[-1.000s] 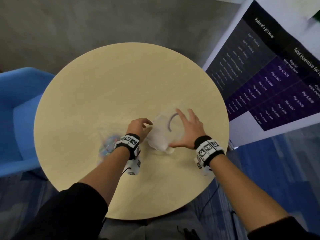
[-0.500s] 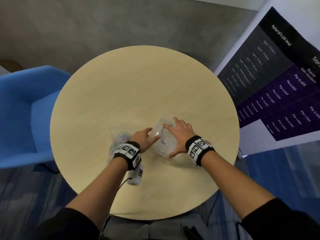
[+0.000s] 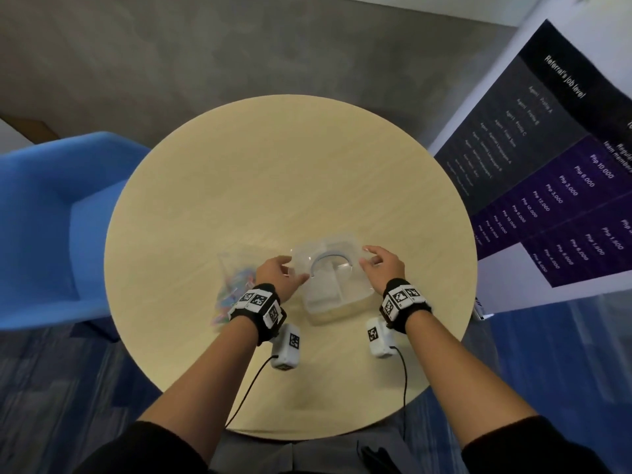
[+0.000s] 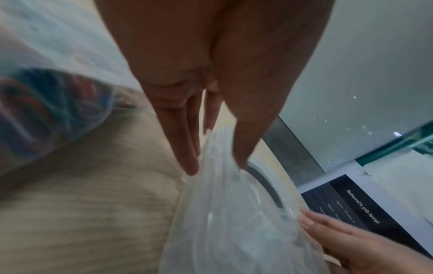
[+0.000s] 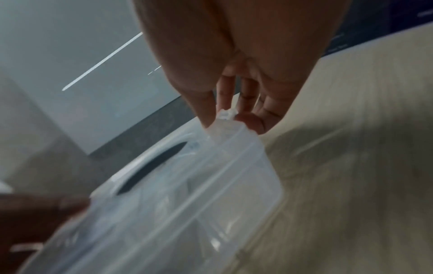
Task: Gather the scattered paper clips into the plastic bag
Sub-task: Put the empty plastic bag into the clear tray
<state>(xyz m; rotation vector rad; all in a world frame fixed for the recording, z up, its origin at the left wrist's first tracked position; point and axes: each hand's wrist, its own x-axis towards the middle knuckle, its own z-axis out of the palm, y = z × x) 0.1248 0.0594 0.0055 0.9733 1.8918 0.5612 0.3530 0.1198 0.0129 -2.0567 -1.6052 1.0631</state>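
Note:
A translucent plastic bag with a dark curved slot near its top is stretched between both hands over the round wooden table. My left hand pinches its left top corner; the left wrist view shows thumb and fingers of that left hand closing on the bag. My right hand pinches the right top corner, and in its wrist view the right hand holds crumpled film of the bag. Coloured paper clips lie heaped in clear wrap left of my left wrist, blurred in the clips' close-up.
A blue armchair stands against the table's left side. A dark printed banner leans at the right. Grey floor lies beyond the far edge. Cables hang from both wrist cameras over the near table edge.
The hands have drawn apart and spread the bag between them. The right hand went from lying flat on the bag to pinching its corner.

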